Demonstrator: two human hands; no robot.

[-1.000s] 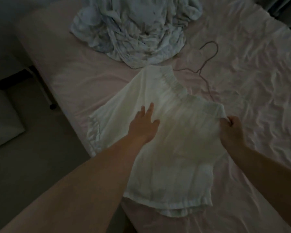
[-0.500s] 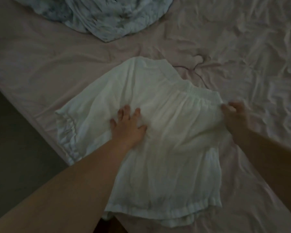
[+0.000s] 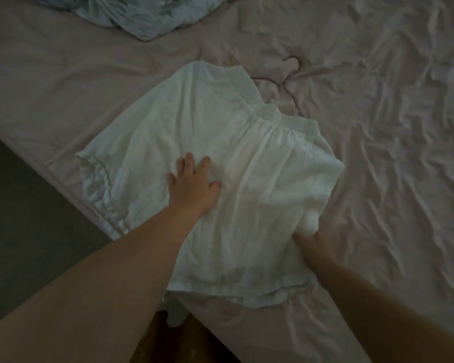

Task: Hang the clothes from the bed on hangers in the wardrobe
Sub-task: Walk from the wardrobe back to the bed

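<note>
Top (image 3: 247,179) lies flat on the bed (image 3: 391,179). Left hand (image 3: 194,184) presses it, fingers straight; right hand (image 3: 317,242) bunches its near edge. Hanger (image 3: 290,82) lies just past the waistband, nearer the right hand.

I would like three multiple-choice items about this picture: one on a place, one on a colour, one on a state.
1. Where does the wire hanger lie?
A. on the sheet beyond the white garment
B. on the floor
C. in the right hand

2. What colour is the garment under the hands?
A. black
B. white
C. red

3. How is the left hand?
A. a fist in the air
B. flat on the garment, fingers spread
C. holding the hanger

Key: 1 A, the hanger rests on the pink sheet; 2 B, the cloth is white; 3 B, the fingers lie straight on the cloth.
</note>
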